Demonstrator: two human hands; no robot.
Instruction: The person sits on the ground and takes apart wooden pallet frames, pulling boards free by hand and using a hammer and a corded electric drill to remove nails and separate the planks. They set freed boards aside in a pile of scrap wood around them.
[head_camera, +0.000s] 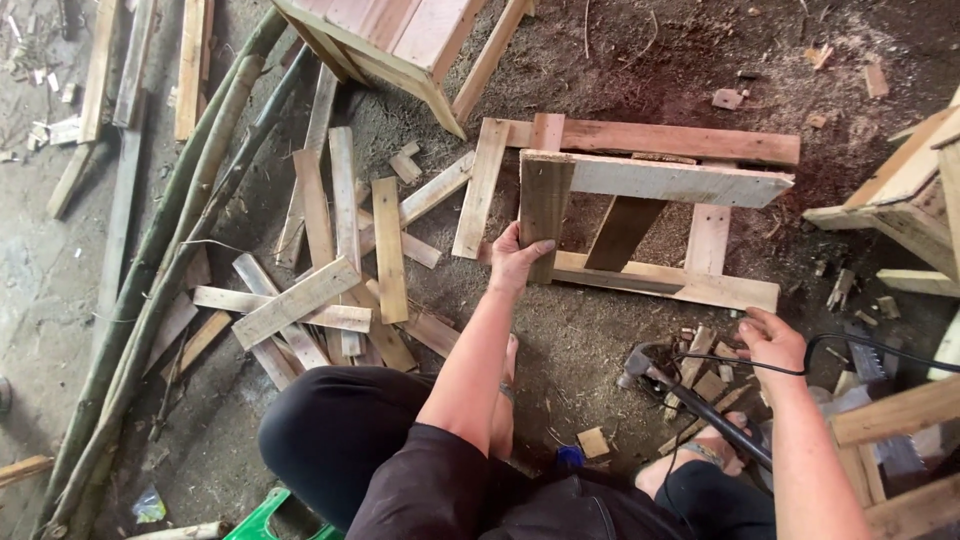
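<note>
A wooden frame (640, 215) stands on the dirt floor (620, 60), far centre. The left hand (517, 258) has its fingers clamped on its near-left upright. The right hand (771, 342), fingers loosely curled, touches a black cable (850, 342) near right.

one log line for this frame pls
left hand: grips upright board of wooden frame | right hand: over black cable, near power tool | ground: loose slats

Loose wooden slats (320, 270) scattered on dirt floor, long green poles (165, 260) at left, green plastic stool (265, 515)
</note>
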